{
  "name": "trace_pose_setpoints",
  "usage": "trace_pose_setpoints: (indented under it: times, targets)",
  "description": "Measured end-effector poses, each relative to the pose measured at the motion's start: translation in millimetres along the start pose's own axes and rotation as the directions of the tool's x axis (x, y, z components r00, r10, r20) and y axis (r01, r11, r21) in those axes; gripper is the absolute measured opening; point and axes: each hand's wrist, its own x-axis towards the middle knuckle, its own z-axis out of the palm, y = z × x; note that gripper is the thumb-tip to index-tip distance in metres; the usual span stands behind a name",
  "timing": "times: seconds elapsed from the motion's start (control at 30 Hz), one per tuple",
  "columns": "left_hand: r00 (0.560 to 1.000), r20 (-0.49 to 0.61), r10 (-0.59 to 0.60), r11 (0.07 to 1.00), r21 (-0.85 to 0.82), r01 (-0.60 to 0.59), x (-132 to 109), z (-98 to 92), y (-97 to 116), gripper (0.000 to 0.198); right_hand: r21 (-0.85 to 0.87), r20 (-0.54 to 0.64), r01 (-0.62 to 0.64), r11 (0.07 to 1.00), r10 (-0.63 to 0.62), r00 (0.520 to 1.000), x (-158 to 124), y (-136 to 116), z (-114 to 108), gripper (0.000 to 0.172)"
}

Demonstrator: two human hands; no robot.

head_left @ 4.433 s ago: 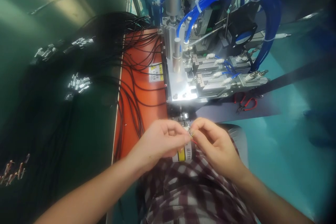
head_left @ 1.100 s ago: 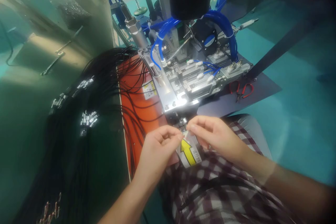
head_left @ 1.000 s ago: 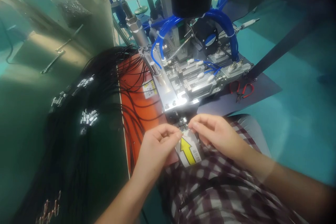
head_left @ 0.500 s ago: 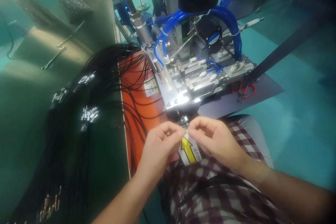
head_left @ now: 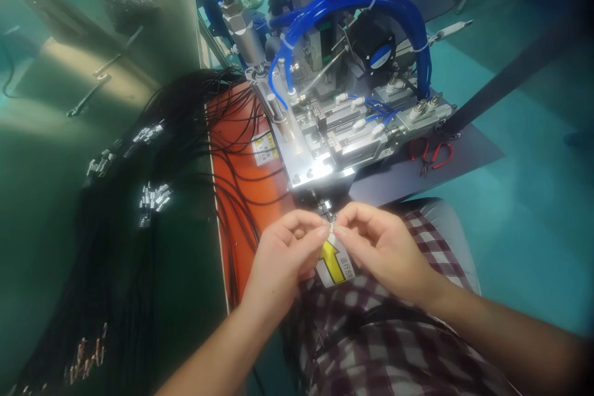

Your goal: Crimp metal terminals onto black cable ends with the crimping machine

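My left hand [head_left: 290,253] and my right hand [head_left: 383,247] meet fingertip to fingertip just in front of the machine [head_left: 334,136]. Each is closed in a pinch of thumb and forefinger. Something tiny and pale shows between the fingertips, too small to name. Below the fingers is a white label with a yellow arrow [head_left: 335,263]. Directly beyond them, a small metal fitting [head_left: 327,205] sits at the machine's front edge.
Black cables [head_left: 185,99] run from the orange plate [head_left: 273,189] over the dark green surface at left, some ending in shiny metal connectors [head_left: 155,197]. Copper-coloured ends [head_left: 87,359] lie lower left. Red-handled pliers [head_left: 429,158] rest on the grey board. Blue hoses [head_left: 343,6] arch above the machine.
The view has shifted slightly, so the machine sits a little higher and to the left. Both hands keep their pinch close together, with hardly any movement between them.
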Motion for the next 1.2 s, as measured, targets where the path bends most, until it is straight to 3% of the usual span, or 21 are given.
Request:
trace_pose_setpoints:
  times: [0.17,0.67,0.87,0.97,1.2]
  targets:
    - [1.0,-0.002,-0.008,0.997,-0.083,0.008,-0.9,2.7,-1.0,0.018,-0.045,0.013,0.086,0.995,-0.085,0.996,-0.7,-0.1,-0.2,0.013]
    - [0.992,-0.051,0.117,0.99,-0.075,-0.12,-0.7,4.1,-7.2,0.015,0.007,0.023,-0.003,1.0,0.003,1.0,-3.1,3.7,-0.4,0.016]
    - [0.999,0.026,0.03,0.998,0.055,-0.031,0.5,0.1,-4.0,0.019,-0.062,-0.013,0.06,0.996,-0.061,0.998,-0.6,4.0,-6.0,0.014]
    - [1.0,-0.004,-0.005,0.99,0.139,0.006,0.6,-1.5,-4.1,0.02,-0.13,-0.009,0.129,0.983,-0.131,0.991,-0.2,5.8,-8.7,0.012]
    - [0.998,-0.068,-0.014,0.987,0.16,0.024,1.9,0.8,-2.3,0.019,-0.039,0.009,-0.008,0.999,0.008,1.0,-0.2,7.0,-9.2,0.015]
